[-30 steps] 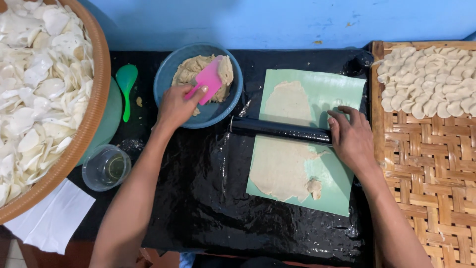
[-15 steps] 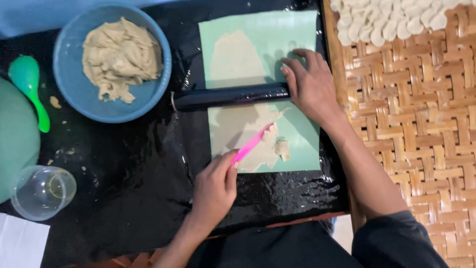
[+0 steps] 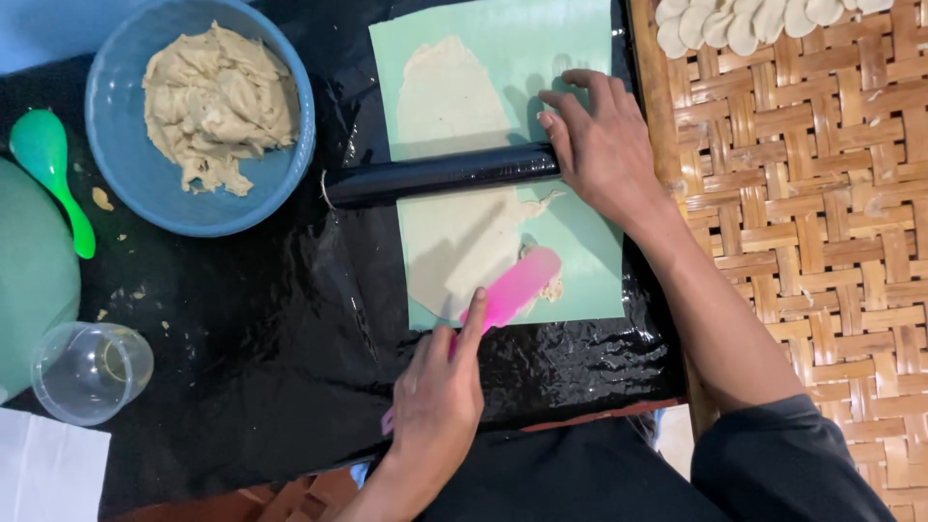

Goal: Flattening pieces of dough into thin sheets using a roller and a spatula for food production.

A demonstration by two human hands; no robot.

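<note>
Black plastic sheeting (image 3: 261, 387) bears a blue bowl (image 3: 116, 164) of dough (image 3: 217, 101); left hand (image 3: 435, 406) pinches a pink scraper (image 3: 512, 290).

**Even light, wet-looking glare**

I see bright, soft overhead light. The black plastic sheet (image 3: 261, 387) below my left hand (image 3: 435, 406) throws white glare. My right hand (image 3: 604, 145) casts faint shadows leftward; its fingertips look slightly blurred.

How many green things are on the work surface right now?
3: a green spoon left of the blue bowl, a large green lid-like item at the left edge, partly cut off, and the green mat under the dough.
</note>
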